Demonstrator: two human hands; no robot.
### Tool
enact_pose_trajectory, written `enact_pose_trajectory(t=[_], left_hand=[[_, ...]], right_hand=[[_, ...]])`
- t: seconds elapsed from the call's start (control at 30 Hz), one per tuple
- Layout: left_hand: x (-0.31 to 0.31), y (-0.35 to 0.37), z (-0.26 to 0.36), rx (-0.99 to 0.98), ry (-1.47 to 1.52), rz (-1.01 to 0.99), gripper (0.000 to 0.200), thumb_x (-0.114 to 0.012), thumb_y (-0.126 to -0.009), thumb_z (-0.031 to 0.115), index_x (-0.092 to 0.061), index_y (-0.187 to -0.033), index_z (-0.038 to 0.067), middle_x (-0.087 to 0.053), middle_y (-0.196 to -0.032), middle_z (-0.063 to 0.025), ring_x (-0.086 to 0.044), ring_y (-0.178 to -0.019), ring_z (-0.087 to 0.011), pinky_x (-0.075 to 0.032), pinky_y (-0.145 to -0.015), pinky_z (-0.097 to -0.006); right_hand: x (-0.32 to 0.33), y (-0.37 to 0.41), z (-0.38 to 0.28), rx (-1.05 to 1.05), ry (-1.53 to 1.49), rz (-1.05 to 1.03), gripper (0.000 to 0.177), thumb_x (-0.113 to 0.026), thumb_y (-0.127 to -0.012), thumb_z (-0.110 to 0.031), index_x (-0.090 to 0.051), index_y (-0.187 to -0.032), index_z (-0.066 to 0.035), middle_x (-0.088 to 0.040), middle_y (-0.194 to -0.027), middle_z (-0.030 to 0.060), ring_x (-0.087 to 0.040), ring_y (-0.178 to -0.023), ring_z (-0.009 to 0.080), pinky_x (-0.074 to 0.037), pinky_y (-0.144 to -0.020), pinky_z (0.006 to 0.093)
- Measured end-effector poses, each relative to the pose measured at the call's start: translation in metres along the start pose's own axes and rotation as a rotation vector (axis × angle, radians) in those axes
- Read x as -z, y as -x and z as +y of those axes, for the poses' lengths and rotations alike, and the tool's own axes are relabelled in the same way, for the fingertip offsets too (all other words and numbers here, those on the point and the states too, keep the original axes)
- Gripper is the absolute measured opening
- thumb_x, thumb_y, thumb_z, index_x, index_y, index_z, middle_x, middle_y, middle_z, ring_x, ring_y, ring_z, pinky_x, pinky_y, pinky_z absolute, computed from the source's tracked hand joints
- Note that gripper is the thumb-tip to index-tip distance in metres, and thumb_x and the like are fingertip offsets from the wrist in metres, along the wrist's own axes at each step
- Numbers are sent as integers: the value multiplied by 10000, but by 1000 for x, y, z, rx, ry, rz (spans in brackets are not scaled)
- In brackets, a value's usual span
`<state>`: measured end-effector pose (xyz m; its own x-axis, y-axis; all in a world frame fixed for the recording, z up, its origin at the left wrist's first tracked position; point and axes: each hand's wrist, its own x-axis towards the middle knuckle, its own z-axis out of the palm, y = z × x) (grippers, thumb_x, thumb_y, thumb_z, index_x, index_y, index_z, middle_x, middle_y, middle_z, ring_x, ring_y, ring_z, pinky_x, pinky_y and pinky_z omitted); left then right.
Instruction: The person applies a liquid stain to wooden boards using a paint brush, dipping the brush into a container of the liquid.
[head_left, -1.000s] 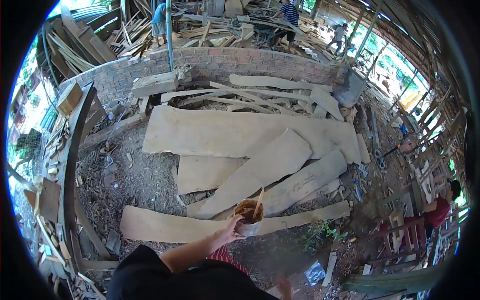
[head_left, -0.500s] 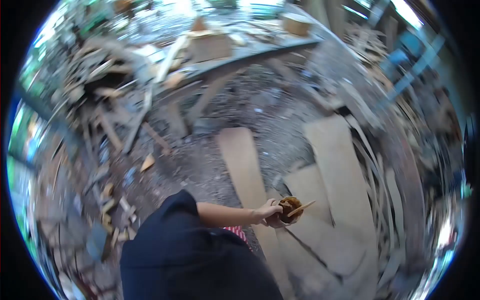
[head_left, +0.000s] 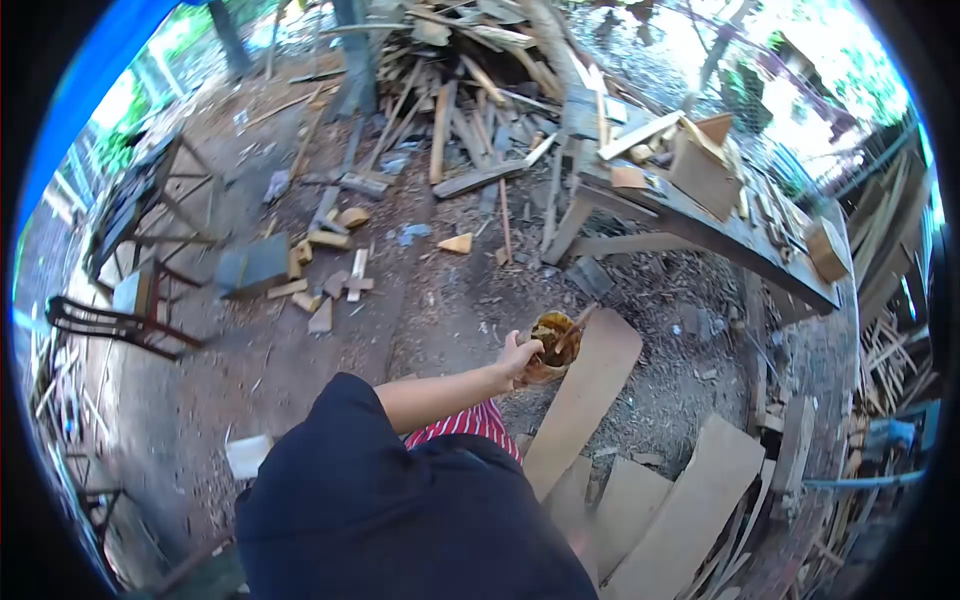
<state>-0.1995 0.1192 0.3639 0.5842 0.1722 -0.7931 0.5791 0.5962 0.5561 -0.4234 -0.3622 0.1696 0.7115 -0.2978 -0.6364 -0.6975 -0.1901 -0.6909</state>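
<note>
My left hand is wrapped round a small cup-like container, holding it out over the ground in front of my body. The container's inside is coated yellow-brown, and what the stuff is I cannot make out. A thin wooden stick leans in it and pokes out over the rim to the right. Just beyond and below the container lies a long flat wooden board with a rounded end. My right hand is out of sight.
More flat boards lie at the lower right. A wooden workbench with wood pieces stands ahead to the right. A scrap-wood pile rises at the back. Small wooden blocks and a chair are to the left.
My view has swung left, bringing the chair, blocks and scrap pile further in. My left hand still holds the container, now by the rounded end of the long board.
</note>
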Motion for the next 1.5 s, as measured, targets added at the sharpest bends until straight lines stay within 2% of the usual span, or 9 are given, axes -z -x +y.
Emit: enact_pose_trajectory(t=[0.13,0.37,0.83,0.97,1.0,1.07,1.17,1.3,1.5], left_hand=[[48,0,-29,-141,84,-9,531,-635,-807,271,-334,-1234,175,-451,-1271,-119,-545,-1137,-341,-546,-804,-575],[52,5,-59,16,244,-72,384,-607,-829,210,-404,-1152,172,-512,-1149,-111,-618,-1002,-315,-552,-713,-575],[-6,78,-68,64,-36,-314,525,-596,-846,359,-415,-1316,211,-464,-1327,-134,-506,-1171,-347,-459,-882,-616],[26,84,-68,177,-76,-397,420,-552,-856,371,-566,-1204,136,-636,-1065,-67,-620,-871,-195,-512,-750,-383],[38,71,-76,163,3,-454,439,-533,-869,362,-533,-1238,125,-612,-1106,-79,-606,-860,-202,-513,-742,-383],[60,67,-72,132,16,-595,438,-557,-858,422,-565,-1208,159,-646,-1077,-60,-633,-906,-201,-477,-710,-335],[88,47,-65,270,10,-705,503,-503,-848,441,-552,-1265,162,-648,-1153,-40,-639,-974,-240,-503,-752,-374],[80,37,-61,295,-83,-434,614,-512,-805,467,-507,-1349,181,-543,-1343,-85,-506,-1226,-306,-310,-1037,-568],[44,38,-65,275,-170,-484,694,-517,-838,512,-386,-1433,178,-408,-1442,-106,-425,-1284,-339,-346,-1039,-564]], right_hand=[[-65,72,-190,242,472,-230,284,-534,-951,-163,-607,-1185,-19,-641,-842,57,-600,-689,113,-484,-588,242],[-67,92,-100,205,113,-184,242,-521,-948,-141,-629,-1111,1,-621,-811,42,-578,-680,113,-474,-586,247],[-10,84,14,331,754,-435,215,-500,-955,-172,-653,-980,-23,-553,-690,45,-532,-622,122,-435,-554,280],[-12,122,120,277,758,-305,212,-480,-966,-155,-651,-962,-31,-521,-653,24,-500,-580,116,-412,-513,275],[-23,130,70,-28,152,-232,249,-468,-969,-201,-656,-926,-44,-552,-651,52,-518,-582,119,-407,-500,312],[-40,121,18,146,262,-16,242,-540,-926,-257,-658,-857,-57,-623,-644,41,-567,-527,136,-439,-486,319],[-46,130,-40,182,366,124,328,-565,-902,-314,-673,-1114,-89,-684,-1080,170,-648,-1023,327,-501,-868,412],[-47,135,-45,205,330,210,305,-519,-902,-304,-676,-1099,-132,-677,-1067,177,-656,-987,343,-505,-872,458],[-78,183,80,-13,519,146,291,-493,-874,-272,-672,-833,-47,-686,-846,191,-681,-806,343,-523,-733,456]])
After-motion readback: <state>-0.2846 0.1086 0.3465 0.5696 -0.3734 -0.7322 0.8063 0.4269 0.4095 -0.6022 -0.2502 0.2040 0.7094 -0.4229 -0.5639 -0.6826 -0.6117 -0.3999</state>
